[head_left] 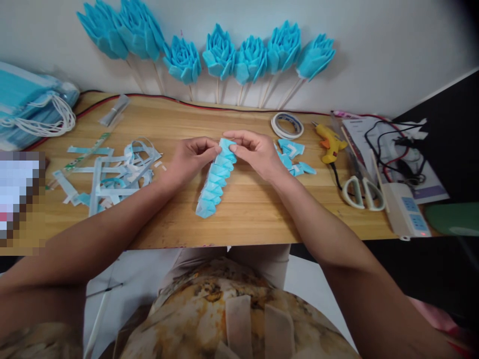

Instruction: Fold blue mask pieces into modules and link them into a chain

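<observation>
A strip of overlapping folded light-blue petals (215,182) slants across the middle of the table, its far end pinched in both hands. My left hand (194,158) grips the strip's upper left edge between thumb and fingers. On the other side, my right hand (258,152) pinches the top petal with its thumb in front and fingers behind. Just right of that hand lie several loose folded blue pieces (295,158). Left of my left hand is a heap of cut pale-blue and white strips (119,172).
Blue flowers on sticks (220,52) lean along the wall. Behind my right hand lies a roll of tape (287,125). A yellow glue gun (329,142), scissors (362,193) and a power strip (406,209) occupy the right side. Bagged blue masks (33,102) sit at far left.
</observation>
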